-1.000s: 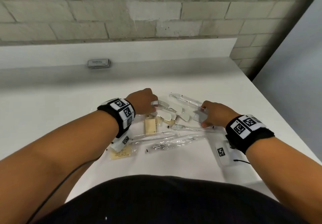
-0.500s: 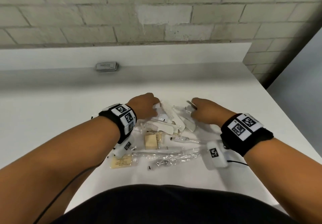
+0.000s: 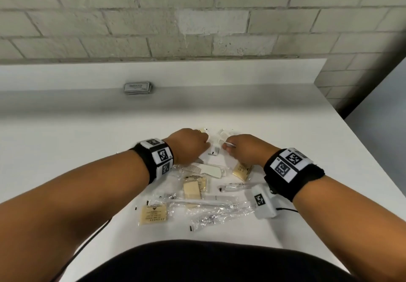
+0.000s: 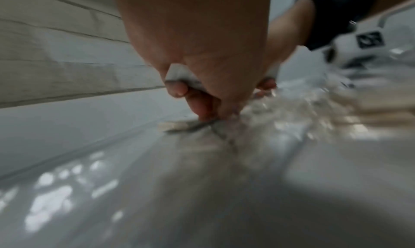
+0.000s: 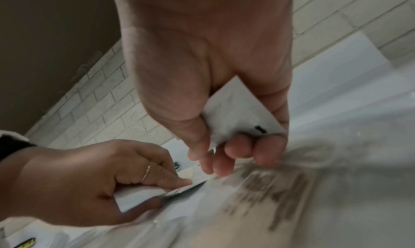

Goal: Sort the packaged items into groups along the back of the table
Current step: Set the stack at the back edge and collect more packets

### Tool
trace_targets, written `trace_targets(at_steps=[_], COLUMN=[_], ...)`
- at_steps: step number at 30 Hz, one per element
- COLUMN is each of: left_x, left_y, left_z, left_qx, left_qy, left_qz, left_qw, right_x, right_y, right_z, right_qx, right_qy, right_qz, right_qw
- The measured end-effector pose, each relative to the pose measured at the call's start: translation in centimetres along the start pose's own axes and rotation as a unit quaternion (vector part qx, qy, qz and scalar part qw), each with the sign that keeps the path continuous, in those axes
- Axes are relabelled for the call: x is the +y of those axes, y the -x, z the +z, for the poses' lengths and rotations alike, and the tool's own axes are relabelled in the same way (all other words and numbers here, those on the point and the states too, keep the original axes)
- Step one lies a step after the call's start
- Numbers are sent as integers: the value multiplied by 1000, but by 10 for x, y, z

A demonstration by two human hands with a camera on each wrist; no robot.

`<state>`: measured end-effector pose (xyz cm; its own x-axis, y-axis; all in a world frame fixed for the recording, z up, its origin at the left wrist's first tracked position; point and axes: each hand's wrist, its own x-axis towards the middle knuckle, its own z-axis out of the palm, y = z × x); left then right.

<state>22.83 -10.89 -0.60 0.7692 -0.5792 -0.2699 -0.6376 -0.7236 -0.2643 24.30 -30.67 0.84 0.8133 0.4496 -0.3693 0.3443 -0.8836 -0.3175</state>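
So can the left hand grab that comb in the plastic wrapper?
Probably not yet. The comb lies uncovered just below the left hand, but that hand already pinches a white packet.

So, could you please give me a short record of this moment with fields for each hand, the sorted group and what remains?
left hand: fingers curled, pinching a flat white sachet at the far edge of the pile
right hand: holding another white sachet in its curled fingers
sorted group: one stack of grey packets at the back of the table
remaining pile: comb, soap packets, toothbrush in clear wrappers, unsorted, near the person
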Motion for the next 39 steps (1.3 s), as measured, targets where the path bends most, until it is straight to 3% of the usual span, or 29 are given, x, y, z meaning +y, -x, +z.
trace_targets(at_steps=[6,9,11,14,18,20,23,25,28,32,39], left_x=[14,14,11,-1,-25,-33,-32,-30,-32,-36,-35], left_y=[-2,0,3,12,30,36,41,45,48,52,56], left_z=[6,6,4,-7,-19,-19,-17,-16,-10,-1,0], left_qx=[41,59,92,175,187,186,182,176,176,172,195], left_qy=[-26,31,127,296,451,527,681,727,748,743,773], left_qz=[-2,-33,-89,-207,-328,-356,-360,-359,-372,-390,-378], left_qw=[999,997,984,916,809,749,611,558,521,516,471], right_x=[1,4,4,-3,-25,-35,-39,-35,-41,-56,-63], right_y=[-2,-2,-4,-12,-45,-68,-98,-109,-107,-84,-63], right_z=[4,-1,-6,-13,-14,-12,-18,-24,-26,-15,-6], right_qx=[69,94,114,119,107,96,101,84,38,-8,-66], right_qy=[-120,-171,-182,-171,-54,-2,18,43,65,43,78], right_qz=[11,24,30,22,-45,-68,-47,-47,-95,-126,-84], right_qw=[990,980,976,978,992,993,994,994,993,991,991])
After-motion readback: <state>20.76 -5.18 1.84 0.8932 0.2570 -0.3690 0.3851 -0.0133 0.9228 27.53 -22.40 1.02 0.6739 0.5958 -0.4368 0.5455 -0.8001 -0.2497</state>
